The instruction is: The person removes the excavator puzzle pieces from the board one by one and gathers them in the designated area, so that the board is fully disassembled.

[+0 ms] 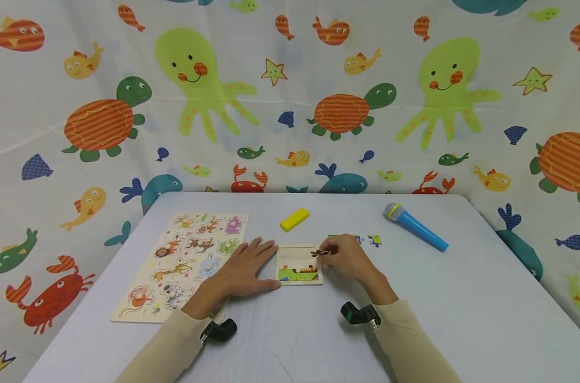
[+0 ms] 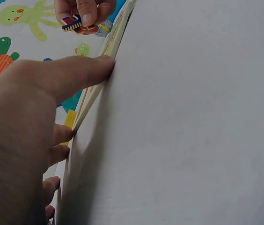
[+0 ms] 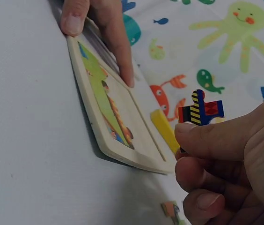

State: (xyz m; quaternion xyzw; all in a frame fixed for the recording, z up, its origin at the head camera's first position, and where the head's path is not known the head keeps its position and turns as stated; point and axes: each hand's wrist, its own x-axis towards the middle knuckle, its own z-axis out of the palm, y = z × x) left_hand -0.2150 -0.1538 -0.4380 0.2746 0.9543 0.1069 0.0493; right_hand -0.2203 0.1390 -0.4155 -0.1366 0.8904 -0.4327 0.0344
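A small wooden puzzle tray lies mid-table, its lower part filled with green, picture-printed pieces and its upper part showing bare wood. My left hand lies with fingers spread at the tray's left side; thumb and fingertips touch its rim. Over the tray's right edge, my right hand pinches a jigsaw piece between thumb and fingers. Blue, red and yellow-black stripes show on that piece, held above the tray in the right wrist view. Loose jigsaw pieces lie just beyond the right hand, which partly hides them.
A large wooden animal puzzle board lies on the left, partly under the left forearm. Behind the tray is a yellow block. A blue toy microphone lies back right. A sea-animal cloth hangs behind the white table.
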